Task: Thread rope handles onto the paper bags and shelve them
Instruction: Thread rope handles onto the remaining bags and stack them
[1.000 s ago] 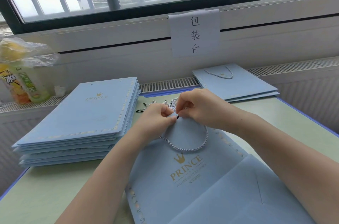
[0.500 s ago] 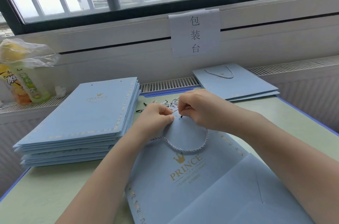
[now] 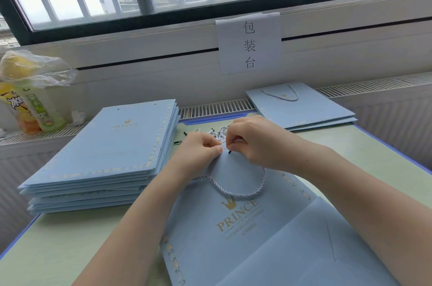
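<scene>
Head view: two hands are working a rope handle at the top edge of a flat blue paper bag (image 3: 233, 239).
Left hand (image 3: 201, 147) is pinching the bag's edge with curled fingers; right hand (image 3: 254, 143) is pinching the black-tipped rope handle (image 3: 236, 193), which is looping over the bag lying on the table (image 3: 70, 239). An unthreaded stack (image 3: 105, 150) is sitting left, finished bags (image 3: 301, 108) far right.

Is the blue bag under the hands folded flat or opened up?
Folded flat. The paper bag lies flat on the table, printed face up, the rope handle looping across it.
</scene>
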`<action>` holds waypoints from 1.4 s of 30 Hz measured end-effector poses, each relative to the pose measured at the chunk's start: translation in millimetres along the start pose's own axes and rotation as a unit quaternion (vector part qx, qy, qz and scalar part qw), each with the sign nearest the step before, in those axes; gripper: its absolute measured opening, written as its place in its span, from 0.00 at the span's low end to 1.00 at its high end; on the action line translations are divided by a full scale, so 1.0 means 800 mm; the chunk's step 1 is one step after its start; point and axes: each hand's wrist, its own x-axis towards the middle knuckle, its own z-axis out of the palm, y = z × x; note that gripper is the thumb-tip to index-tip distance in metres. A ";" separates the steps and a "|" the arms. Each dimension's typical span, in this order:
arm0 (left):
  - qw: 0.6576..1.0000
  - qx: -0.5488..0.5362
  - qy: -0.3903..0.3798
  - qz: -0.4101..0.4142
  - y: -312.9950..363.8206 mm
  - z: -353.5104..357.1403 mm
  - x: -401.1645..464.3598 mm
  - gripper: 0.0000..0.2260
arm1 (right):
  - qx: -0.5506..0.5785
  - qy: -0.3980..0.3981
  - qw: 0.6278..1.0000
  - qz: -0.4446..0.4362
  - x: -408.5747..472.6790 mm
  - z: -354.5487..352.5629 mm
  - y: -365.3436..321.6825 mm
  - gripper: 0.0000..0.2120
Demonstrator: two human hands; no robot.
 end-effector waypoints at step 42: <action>0.969 -0.218 -0.100 -0.050 0.005 -0.034 -0.004 0.09 | 0.123 0.071 0.990 0.020 0.004 -0.001 -0.003 0.05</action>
